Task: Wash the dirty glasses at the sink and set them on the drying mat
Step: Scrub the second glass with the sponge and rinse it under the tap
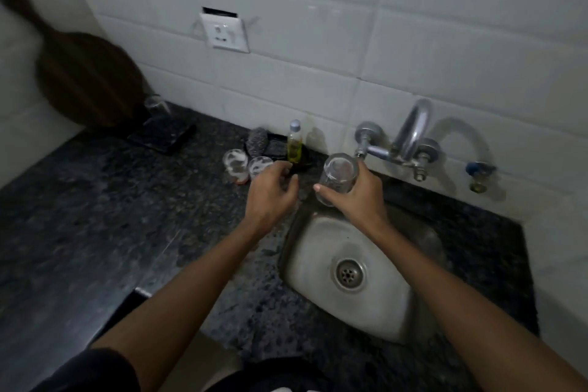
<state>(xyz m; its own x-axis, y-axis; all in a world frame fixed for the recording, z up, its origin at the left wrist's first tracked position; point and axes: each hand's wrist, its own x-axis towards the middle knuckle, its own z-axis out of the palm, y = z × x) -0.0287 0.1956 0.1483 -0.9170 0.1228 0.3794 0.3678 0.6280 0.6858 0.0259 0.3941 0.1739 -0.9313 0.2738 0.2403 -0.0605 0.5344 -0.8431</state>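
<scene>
My right hand [356,197] grips a clear glass [339,177], tilted, above the far left rim of the steel sink [305,251] and just below the tap handle. My left hand [273,191] hovers over the counter with its fingers curled by a dark object at the foot of the soap bottle [295,145]; I cannot tell whether it holds that object. Two smeared glasses [235,164] [259,165] stand just left of that hand. Another glass [156,103] sits at the back of a dark drying mat [162,137], far left.
A chrome tap [410,134] juts from the tiled wall behind the sink. A steel scrubber [257,140] lies in a dark tray beside the bottle. A wooden board [82,79] leans in the left corner. A wall socket [224,32] hangs above the speckled counter [111,200].
</scene>
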